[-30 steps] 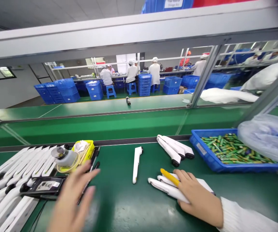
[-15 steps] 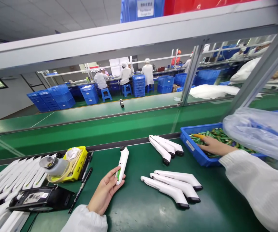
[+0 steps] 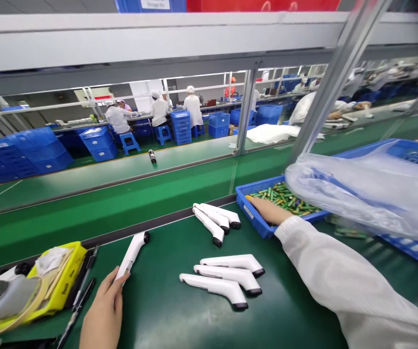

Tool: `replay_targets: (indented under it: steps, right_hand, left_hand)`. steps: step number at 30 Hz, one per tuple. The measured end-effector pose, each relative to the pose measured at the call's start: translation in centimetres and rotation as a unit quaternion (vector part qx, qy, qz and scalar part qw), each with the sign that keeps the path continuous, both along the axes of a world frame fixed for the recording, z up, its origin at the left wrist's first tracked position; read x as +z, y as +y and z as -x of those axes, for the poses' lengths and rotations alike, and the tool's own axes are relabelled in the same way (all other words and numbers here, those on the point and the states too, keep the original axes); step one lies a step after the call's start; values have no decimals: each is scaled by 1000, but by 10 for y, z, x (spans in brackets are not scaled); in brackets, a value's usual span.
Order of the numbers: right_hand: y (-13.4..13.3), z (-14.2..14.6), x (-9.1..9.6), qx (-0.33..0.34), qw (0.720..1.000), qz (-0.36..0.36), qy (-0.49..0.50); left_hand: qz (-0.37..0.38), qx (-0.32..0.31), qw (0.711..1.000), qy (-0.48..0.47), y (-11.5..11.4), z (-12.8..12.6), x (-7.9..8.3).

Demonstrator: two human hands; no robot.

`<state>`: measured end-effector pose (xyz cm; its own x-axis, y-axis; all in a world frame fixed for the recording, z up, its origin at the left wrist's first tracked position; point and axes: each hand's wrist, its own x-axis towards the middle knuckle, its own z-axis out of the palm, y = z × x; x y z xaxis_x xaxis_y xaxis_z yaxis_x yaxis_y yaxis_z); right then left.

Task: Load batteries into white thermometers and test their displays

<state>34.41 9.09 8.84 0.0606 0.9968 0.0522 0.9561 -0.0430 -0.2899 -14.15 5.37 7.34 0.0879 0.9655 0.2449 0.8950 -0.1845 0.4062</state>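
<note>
My left hand (image 3: pixel 103 310) is closed around the lower part of a white, angled handheld device (image 3: pixel 133 251) with a black end, held above the green table. My right hand (image 3: pixel 269 209) reaches into a blue bin (image 3: pixel 258 225) full of green cylindrical batteries (image 3: pixel 280 196). An orange cover shows on one of its fingers; the other fingertips are hidden, so their grip cannot be made out. Between the hands lie two groups of similar white devices, a farther one (image 3: pixel 211 220) and a nearer one (image 3: pixel 227 274).
A yellow tray (image 3: pixel 74 252) and black pens (image 3: pixel 81 295) lie at the left, beside a blurred bottle (image 3: pixel 8 295). Clear plastic bagging (image 3: pixel 361 194) hangs over a blue basket (image 3: pixel 401 242) at the right. A metal post (image 3: pixel 325 92) rises behind the bin. Co-workers sit farther back.
The view has swung to the right. My left hand has turned the device, so its green inside no longer shows. My right hand is still at the bin, fingers now more hidden.
</note>
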Motion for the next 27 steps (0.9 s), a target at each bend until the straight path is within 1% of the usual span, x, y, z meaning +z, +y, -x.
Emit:
replay_targets:
  steps: [2,3,4,6,7,8,10,12,13,14,15,16,17,18,19,20,21,22,23,24,25,26,27]
  right_hand:
    - [1,3,2,-9,1000,3,19]
    - [2,3,3,-15,1000,2,27]
    - [3,3,3,-23,999,-1,34]
    - [5,1,4,-47,998,-10,47]
    - [6,-1,3,-61,997,-15,53]
    - [7,-2,3,-73,995,-21,62]
    - [8,-4,2,-88,992,-34,87]
    - [8,-4,2,-88,987,-49,123]
    - [8,-3,3,-88,984,-58,141]
    - [8,-2,4,-91,981,-69,159]
    - [7,-2,6,-99,976,-82,176]
    - [7,-1,9,-111,970,-97,192]
    - [6,0,12,-125,964,-112,208]
    - [4,1,16,-139,956,-128,225]
    - [2,2,19,-151,948,-142,243]
    - [-1,3,23,-160,939,-156,263]
    - [-5,5,26,-166,929,-170,285]
    - [-10,9,30,-170,918,-184,306]
    - [-15,14,33,-172,909,-197,325]
    - [-21,20,36,-168,899,-207,348]
    - [-27,28,40,-158,885,-215,381]
    - [-33,37,43,-146,868,-218,421]
    - [-39,48,47,-130,848,-215,466]
  left_hand:
    - [-64,-46,996,35,-2,-19,4]
    - [-88,-88,992,39,-4,-32,6]
    - [-94,-141,985,33,-6,-46,8]
    - [-59,-261,963,20,-13,-78,9]
    - [-36,-316,948,22,-17,-93,9]
    - [-18,-353,935,29,-21,-107,9]
    - [15,-374,926,51,-30,-127,7]
    - [61,-364,928,41,-36,-135,8]
    - [94,-358,929,9,-38,-135,9]
    - [132,-352,925,-46,-38,-133,11]
    - [172,-345,914,-124,-37,-129,14]
    - [219,-332,891,-218,-35,-124,16]
    - [269,-313,852,-321,-32,-119,19]
    - [318,-287,797,-425,-29,-114,22]
    - [364,-262,728,-518,-26,-109,24]
    - [403,-239,653,-595,-23,-105,25]
    - [434,-220,581,-653,-20,-101,26]
    - [456,-207,520,-692,-17,-98,27]
    - [470,-199,474,-717,-16,-95,27]
    - [479,-195,443,-732,-15,-93,27]
    - [483,-190,425,-741,-15,-91,26]
    - [483,-185,421,-745,-15,-90,26]
    - [478,-181,427,-746,-16,-89,25]
